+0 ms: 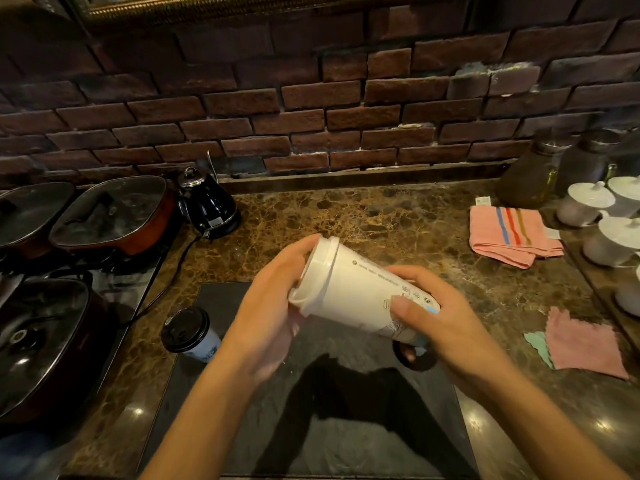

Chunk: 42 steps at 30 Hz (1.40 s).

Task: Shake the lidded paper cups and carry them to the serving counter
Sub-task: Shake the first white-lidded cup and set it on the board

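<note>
A tall white paper cup [360, 289] with a white plastic lid [317, 273] is held nearly on its side above the counter, lid end toward the left and slightly up; the left hand [270, 313] is pressed flat over the lid with fingers curled round its rim, and the right hand [446, 323] is clamped round the base end, thumb across the printed wall; what the cup contains is hidden by the lid. A second, smaller paper cup [194, 336] with a black domed lid stands upright on the dark glossy slab [242, 427] set into the brown veined marble counter [363, 220], just left of the left wrist. At the left are lidded pans [110, 213] with glass lids, seemingly fogged, and a black kettle [207, 202]; at the right lie a folded pink striped towel [509, 233], a pink cloth [585, 344] and white lidded porcelain pots [588, 202]; rough red brick [311, 98] forms the back wall.
</note>
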### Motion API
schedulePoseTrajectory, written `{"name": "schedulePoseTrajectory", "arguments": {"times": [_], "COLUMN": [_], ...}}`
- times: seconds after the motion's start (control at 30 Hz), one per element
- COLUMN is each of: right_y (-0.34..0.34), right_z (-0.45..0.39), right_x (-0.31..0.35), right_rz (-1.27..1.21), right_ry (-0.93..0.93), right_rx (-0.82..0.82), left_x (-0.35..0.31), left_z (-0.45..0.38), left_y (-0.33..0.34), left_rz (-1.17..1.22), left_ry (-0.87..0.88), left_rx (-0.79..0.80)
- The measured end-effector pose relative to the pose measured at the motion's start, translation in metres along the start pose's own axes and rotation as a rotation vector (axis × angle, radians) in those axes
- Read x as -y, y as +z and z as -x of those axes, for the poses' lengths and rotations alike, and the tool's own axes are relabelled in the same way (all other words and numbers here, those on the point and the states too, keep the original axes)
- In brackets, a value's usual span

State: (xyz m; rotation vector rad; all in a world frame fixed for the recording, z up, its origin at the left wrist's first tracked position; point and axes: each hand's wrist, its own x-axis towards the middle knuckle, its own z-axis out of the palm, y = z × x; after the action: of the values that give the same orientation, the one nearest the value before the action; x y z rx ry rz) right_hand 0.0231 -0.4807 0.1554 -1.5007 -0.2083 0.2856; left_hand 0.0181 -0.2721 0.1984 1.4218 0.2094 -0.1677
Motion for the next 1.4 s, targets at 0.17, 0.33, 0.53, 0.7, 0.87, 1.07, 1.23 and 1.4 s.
{"name": "schedulePoseTrajectory", "arguments": {"times": [0.17, 0.33, 0.53, 0.7, 0.87, 1.07, 1.23, 1.4], "right_y": [0.013, 0.036, 0.049, 0.054, 0.051, 0.044, 0.043, 0.050], "right_z": [-0.006, -0.011, -0.013, -0.021, -0.024, -0.031, -0.036, -0.040], "right_x": [-0.023, -0.042, -0.054, -0.067, -0.060, -0.089, -0.133, -0.164], "right_rz": [0.167, 0.375, 0.323, 0.283, 0.149, -0.101, -0.112, -0.144], "right_ry": [-0.090, -0.130, 0.023, -0.016, -0.038, 0.018, 0.097, 0.224], "right_rx": [-0.098, -0.163, -0.092, -0.029, -0.090, -0.124, -0.191, -0.171], "left_x": [0.018, 0.036, 0.049, 0.059, 0.063, 0.107, 0.162, 0.191], "left_z": [0.006, 0.007, 0.008, 0.008, 0.003, -0.011, -0.025, -0.036], "left_y": [-0.004, -0.013, -0.006, 0.007, 0.006, 0.003, -0.006, -0.021], "left_rz": [0.420, 0.607, 0.368, 0.155, 0.231, 0.272, 0.207, 0.182], "left_ry": [-0.260, -0.317, -0.136, -0.048, -0.067, -0.143, -0.202, -0.243], "left_rx": [0.060, 0.033, -0.117, -0.207, -0.194, -0.201, -0.280, -0.341]}}
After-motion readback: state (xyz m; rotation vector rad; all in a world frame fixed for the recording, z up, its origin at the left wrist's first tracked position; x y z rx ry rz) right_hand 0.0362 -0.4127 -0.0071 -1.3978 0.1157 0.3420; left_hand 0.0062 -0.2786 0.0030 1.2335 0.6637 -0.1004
